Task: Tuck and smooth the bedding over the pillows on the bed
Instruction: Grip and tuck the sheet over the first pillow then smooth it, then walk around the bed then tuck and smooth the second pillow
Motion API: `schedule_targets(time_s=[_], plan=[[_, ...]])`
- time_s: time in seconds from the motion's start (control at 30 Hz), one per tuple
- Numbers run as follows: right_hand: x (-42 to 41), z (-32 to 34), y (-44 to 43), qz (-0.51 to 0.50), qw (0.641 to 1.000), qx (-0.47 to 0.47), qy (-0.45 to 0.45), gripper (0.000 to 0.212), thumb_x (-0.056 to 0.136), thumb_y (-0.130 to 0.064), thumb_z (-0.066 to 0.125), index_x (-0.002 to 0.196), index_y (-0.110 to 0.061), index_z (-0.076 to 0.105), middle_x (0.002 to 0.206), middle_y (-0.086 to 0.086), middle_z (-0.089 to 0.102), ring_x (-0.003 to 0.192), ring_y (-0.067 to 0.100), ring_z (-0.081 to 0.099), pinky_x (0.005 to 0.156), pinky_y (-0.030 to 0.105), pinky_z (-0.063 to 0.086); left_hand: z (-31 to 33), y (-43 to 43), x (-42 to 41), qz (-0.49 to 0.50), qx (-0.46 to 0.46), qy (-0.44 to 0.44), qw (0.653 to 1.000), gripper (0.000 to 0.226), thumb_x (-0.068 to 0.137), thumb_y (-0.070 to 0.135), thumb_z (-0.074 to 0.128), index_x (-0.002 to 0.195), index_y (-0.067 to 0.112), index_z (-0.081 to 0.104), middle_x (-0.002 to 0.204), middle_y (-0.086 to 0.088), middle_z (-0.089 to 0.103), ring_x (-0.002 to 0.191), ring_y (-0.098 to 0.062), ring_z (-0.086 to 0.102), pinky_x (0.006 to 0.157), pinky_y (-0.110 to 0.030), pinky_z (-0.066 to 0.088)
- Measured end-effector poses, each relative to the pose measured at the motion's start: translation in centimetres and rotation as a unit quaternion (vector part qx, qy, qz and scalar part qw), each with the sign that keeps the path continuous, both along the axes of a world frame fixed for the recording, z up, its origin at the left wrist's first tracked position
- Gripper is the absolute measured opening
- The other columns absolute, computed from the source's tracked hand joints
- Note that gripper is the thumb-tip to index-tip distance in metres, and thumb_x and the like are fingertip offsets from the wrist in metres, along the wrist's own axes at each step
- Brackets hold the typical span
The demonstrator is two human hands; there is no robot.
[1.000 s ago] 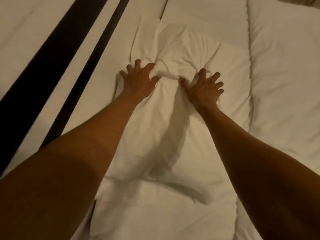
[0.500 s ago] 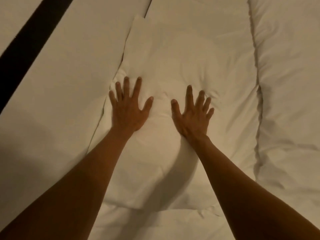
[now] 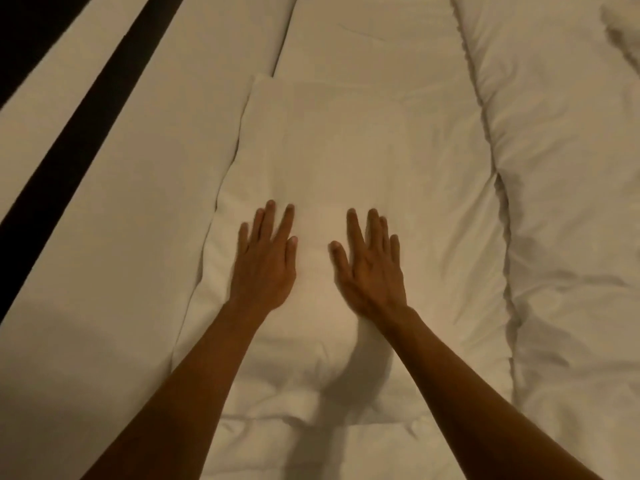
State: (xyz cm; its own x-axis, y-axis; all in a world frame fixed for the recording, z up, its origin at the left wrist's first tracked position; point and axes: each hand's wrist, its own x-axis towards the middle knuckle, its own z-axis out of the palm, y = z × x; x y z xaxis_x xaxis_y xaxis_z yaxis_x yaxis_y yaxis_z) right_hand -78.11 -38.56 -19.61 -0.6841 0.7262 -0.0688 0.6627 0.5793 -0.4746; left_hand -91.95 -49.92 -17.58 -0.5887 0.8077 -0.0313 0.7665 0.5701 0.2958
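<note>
A white pillow (image 3: 332, 143) lies lengthwise in the middle of the bed, its cover smooth and nearly free of creases. My left hand (image 3: 265, 261) rests flat on its near left part, palm down, fingers straight and close together. My right hand (image 3: 370, 265) lies flat beside it on the near right part, thumb spread out. Neither hand holds any cloth. White bedding (image 3: 571, 202) with soft wrinkles lies along the pillow's right side, and a flat white sheet (image 3: 121, 237) lies along its left.
A second white pillow (image 3: 374, 32) lies beyond the first one. Two dark bands (image 3: 83, 123) run diagonally along the far left past the sheet. Puffy bedding (image 3: 311, 441) bunches below the pillow's near end, between my forearms.
A second ago both hands gripped a bunched fold of the pillow cover. They let go, flattened, and have slid toward me over the pillow, which now lies smooth.
</note>
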Motion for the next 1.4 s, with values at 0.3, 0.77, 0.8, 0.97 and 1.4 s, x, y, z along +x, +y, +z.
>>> schedule_targets(time_s=[0.3, 0.77, 0.8, 0.97, 1.4], plan=[[6.6, 0.5, -2.4, -0.095, 0.995, -0.024, 0.003, 0.073, 0.103, -0.06, 0.018, 0.161, -0.025, -0.007, 0.169, 0.009, -0.008, 0.156, 0.025, -0.009, 0.127, 0.043, -0.002, 0.8, -4.8, 3.5, 0.03, 0.072, 0.022, 0.997, 0.06, 0.106, 0.04, 0.027, 0.159, 0.017, 0.013, 0.167, -0.013, 0.003, 0.155, -0.027, 0.003, 0.126, -0.044, 0.008], [17.3, 13.4, -9.3, -0.051, 0.982, -0.087, -0.159, 0.076, 0.099, -0.068, 0.018, 0.161, -0.029, -0.005, 0.169, 0.011, -0.007, 0.156, 0.03, -0.009, 0.126, 0.047, -0.002, 12.0, -15.5, 13.9, 0.007, -0.193, -0.051, 0.98, 0.102, 0.077, 0.066, -0.031, 0.158, 0.013, -0.003, 0.167, -0.013, -0.002, 0.154, -0.029, 0.0, 0.126, -0.042, 0.003], [18.0, 16.1, -9.6, -0.057, 0.983, -0.088, -0.149, 0.077, 0.099, -0.069, 0.019, 0.161, -0.03, -0.004, 0.169, 0.01, -0.006, 0.156, 0.029, -0.009, 0.125, 0.047, -0.003, 14.6, -15.5, 15.3, 0.009, -0.185, -0.061, 0.981, 0.093, 0.083, 0.065, -0.021, 0.159, 0.014, -0.003, 0.167, -0.012, -0.001, 0.154, -0.029, 0.0, 0.125, -0.043, 0.001], [23.5, 26.4, -10.9, -0.106, 0.981, -0.078, -0.144, 0.08, 0.095, -0.074, 0.017, 0.161, -0.032, -0.001, 0.17, 0.009, -0.003, 0.156, 0.029, -0.009, 0.125, 0.048, -0.003, 25.0, -15.1, 20.4, -0.015, -0.16, -0.073, 0.984, 0.074, 0.099, 0.059, 0.012, 0.158, 0.019, -0.005, 0.168, -0.007, -0.003, 0.154, -0.026, -0.005, 0.125, -0.045, -0.002], [42.2, 34.8, -8.0, -0.208, 0.965, -0.063, -0.144, 0.076, 0.098, -0.069, 0.016, 0.162, -0.028, 0.008, 0.169, 0.012, 0.003, 0.156, 0.033, -0.004, 0.124, 0.051, -0.002, 34.9, -6.7, 31.9, -0.111, -0.144, -0.039, 0.983, 0.072, 0.101, 0.058, 0.016, 0.159, 0.016, 0.006, 0.168, -0.007, 0.006, 0.154, -0.03, 0.002, 0.124, -0.049, 0.002]])
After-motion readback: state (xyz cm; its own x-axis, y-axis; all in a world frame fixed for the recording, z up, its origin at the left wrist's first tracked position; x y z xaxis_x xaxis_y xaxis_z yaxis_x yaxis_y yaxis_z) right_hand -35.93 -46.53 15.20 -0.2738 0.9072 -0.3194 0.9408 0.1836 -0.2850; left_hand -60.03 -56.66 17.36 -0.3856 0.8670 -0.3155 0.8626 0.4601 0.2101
